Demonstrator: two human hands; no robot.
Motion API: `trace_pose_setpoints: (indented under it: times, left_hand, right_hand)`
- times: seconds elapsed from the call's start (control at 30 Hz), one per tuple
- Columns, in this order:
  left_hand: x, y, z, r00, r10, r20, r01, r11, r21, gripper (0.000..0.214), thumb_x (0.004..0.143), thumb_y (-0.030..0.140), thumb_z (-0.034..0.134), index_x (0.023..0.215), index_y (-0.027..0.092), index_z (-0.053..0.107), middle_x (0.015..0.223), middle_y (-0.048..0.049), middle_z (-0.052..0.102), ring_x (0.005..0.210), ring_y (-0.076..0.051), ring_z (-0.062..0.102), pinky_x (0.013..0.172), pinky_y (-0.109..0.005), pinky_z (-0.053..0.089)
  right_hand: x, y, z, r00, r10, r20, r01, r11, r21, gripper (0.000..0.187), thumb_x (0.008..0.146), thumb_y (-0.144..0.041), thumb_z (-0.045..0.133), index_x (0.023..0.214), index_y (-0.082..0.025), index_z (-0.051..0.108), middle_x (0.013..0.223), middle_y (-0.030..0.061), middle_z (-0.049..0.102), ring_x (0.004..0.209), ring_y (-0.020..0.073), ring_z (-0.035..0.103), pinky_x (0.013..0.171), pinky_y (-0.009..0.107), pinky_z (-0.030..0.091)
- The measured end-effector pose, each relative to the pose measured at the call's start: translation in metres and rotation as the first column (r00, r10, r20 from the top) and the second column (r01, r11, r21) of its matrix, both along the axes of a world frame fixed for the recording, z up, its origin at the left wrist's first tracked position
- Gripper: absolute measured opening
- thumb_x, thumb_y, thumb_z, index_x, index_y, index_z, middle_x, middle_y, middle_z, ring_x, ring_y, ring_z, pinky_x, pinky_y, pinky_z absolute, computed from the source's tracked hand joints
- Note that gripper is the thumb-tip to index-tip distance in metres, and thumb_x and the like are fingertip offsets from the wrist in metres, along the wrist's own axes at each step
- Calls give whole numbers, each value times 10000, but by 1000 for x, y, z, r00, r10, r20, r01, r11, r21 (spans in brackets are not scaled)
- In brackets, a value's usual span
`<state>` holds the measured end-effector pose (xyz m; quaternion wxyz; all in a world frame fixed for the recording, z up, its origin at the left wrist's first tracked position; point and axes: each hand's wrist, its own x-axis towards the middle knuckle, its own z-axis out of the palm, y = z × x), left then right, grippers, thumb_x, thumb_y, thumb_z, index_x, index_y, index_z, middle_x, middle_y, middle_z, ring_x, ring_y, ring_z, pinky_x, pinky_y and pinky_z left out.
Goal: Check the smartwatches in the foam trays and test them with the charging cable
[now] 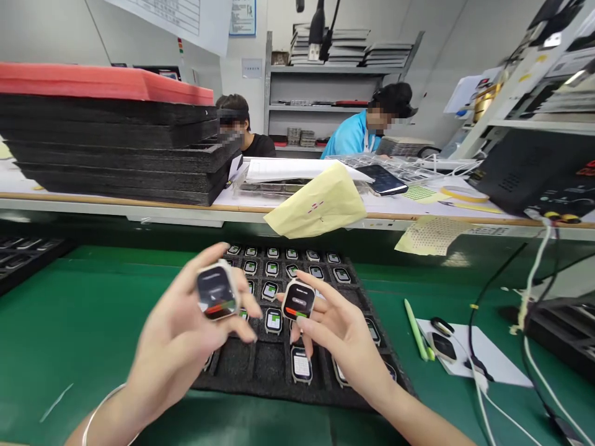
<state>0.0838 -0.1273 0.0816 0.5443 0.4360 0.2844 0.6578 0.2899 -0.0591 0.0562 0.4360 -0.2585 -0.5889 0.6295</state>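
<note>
My left hand point(179, 337) is closed on a white smartwatch body point(216, 291) with a lit dark screen, raised above a black foam tray point(274, 365). My right hand point(337, 331) pinches a second watch body point(298, 300), whose screen shows red and green marks. Both hands hover over the tray, which lies on the green mat point(93, 310) and holds several more watch bodies point(302, 364) in its pockets. Some front pockets hold nothing.
A green pen point(415, 320) and a small dark device on white paper point(469, 356) lie to the right, beside cables point(530, 297). A stack of black foam trays point(116, 145) topped with red sits on the raised shelf. Two people sit beyond it.
</note>
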Motion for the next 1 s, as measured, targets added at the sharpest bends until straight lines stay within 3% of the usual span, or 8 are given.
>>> trace_pose_setpoints:
  times: [0.1, 0.2, 0.3, 0.53, 0.67, 0.87, 1.0]
  left_hand:
    - [11, 27, -7, 992, -123, 24, 125, 986, -108, 601, 771, 109, 692, 1319, 230, 477, 1027, -74, 597, 840, -191, 631, 685, -287, 565]
    - [18, 39, -22, 974, -226, -20, 221, 965, -138, 560, 827, 139, 650, 1342, 216, 442, 975, -73, 600, 807, -176, 630, 659, -275, 569]
    - [20, 41, -30, 965, -256, -65, 247, 962, -115, 551, 849, 171, 636, 1355, 228, 425, 952, -69, 597, 801, -174, 622, 645, -279, 576]
    - [21, 35, -34, 941, -336, -43, 334, 941, -46, 615, 819, 166, 666, 1371, 290, 422, 1093, -87, 578, 975, -230, 605, 837, -398, 554]
    - [21, 39, -35, 941, -338, -36, 336, 941, -46, 532, 869, 195, 605, 1367, 268, 432, 1071, -95, 597, 959, -227, 617, 816, -397, 566]
    - [18, 46, -36, 941, -332, -59, 329, 943, -54, 428, 921, 218, 529, 1341, 231, 447, 927, -72, 613, 835, -187, 643, 668, -303, 592]
    - [15, 46, -36, 949, -312, -47, 311, 950, -27, 487, 890, 197, 570, 1355, 237, 430, 988, -80, 612, 875, -198, 639, 718, -334, 590]
  right_hand:
    - [3, 5, -1, 1000, -28, 1, 28, 999, 22, 520, 855, -196, 643, 1345, -235, 474, 1025, 94, 663, 654, 143, 614, 470, 212, 493]
    - [4, 11, -5, 998, -60, 25, 59, 998, 30, 506, 860, -223, 633, 1342, -228, 481, 1041, 103, 667, 633, 149, 608, 448, 222, 482]
    - [4, 15, -7, 992, -108, 69, 105, 993, 51, 436, 889, -297, 607, 1306, -209, 517, 970, 96, 676, 582, 150, 595, 412, 225, 455]
    - [0, 16, -6, 963, -217, 160, 203, 974, 99, 309, 876, -291, 648, 1168, -203, 600, 727, 18, 633, 448, 94, 489, 362, 185, 343]
    - [2, 16, -5, 967, -198, 160, 182, 977, 112, 339, 893, -291, 625, 1221, -213, 584, 739, 23, 637, 462, 98, 502, 376, 191, 370]
    - [6, 11, 1, 983, -127, 136, 112, 988, 110, 407, 887, -275, 632, 1281, -221, 551, 897, 78, 670, 554, 144, 572, 412, 232, 450]
    - [7, 11, 3, 992, -48, 118, 39, 996, 75, 525, 860, -233, 668, 1353, -231, 487, 900, 81, 678, 664, 195, 634, 461, 260, 511]
